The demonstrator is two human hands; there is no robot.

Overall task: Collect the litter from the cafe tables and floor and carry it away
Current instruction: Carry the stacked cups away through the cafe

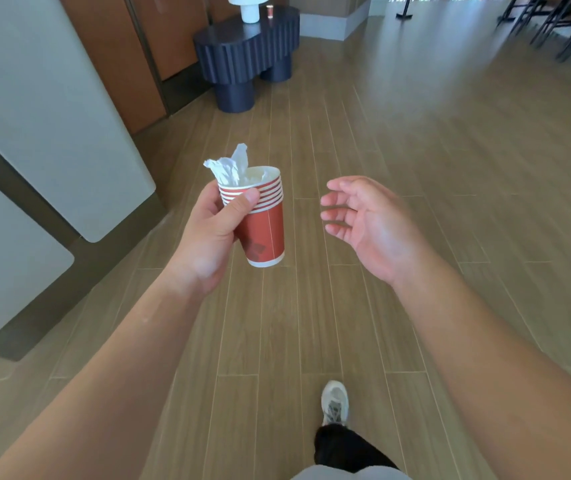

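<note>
Near the centre of the frame, the left hand (208,233) grips a stack of red paper cups (260,223), its fingers curled round the back of the stack and the thumb pressed across the nested white rims. The stack tilts slightly, its base toward the lower right, and it is held in the air above the wooden plank floor (415,150). Crumpled white tissue (230,166) sticks up out of the top cup.

Just to the right, apart from the cups, the right hand (370,223) hangs palm-inward with its fingers loosely apart and relaxed, holding nothing.

At the top centre of the frame stands a dark ribbed side table (242,53); on its tabletop are a white mushroom-shaped lamp (248,6) and, just beside it, a single small red cup (270,11), standing upright. A pale sneaker (334,401) steps on the floor at the bottom centre, and dark chair legs (561,26) crowd the upper right corner.
</note>
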